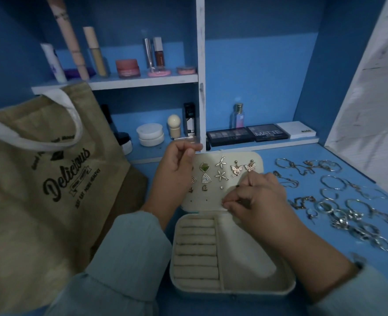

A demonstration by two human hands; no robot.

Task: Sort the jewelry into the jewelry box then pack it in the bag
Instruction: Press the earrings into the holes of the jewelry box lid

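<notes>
over the open jewelry box [232, 258], the right grip [254, 197] pinches a tiny stud at the lid; the left grip [177, 169] curls behind its edge

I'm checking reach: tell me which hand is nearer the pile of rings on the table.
Right. The right hand works at the jewelry box lid, just left of the pile of rings. The left hand holds the lid's far-left edge, farther away.

Lying on the blue table [268, 156]: an open jewelry box [252, 265] in the middle, a tan bag [40, 179] at left, loose rings and bracelets [339, 201] spreading at right, palettes [247, 133] sitting behind.
</notes>
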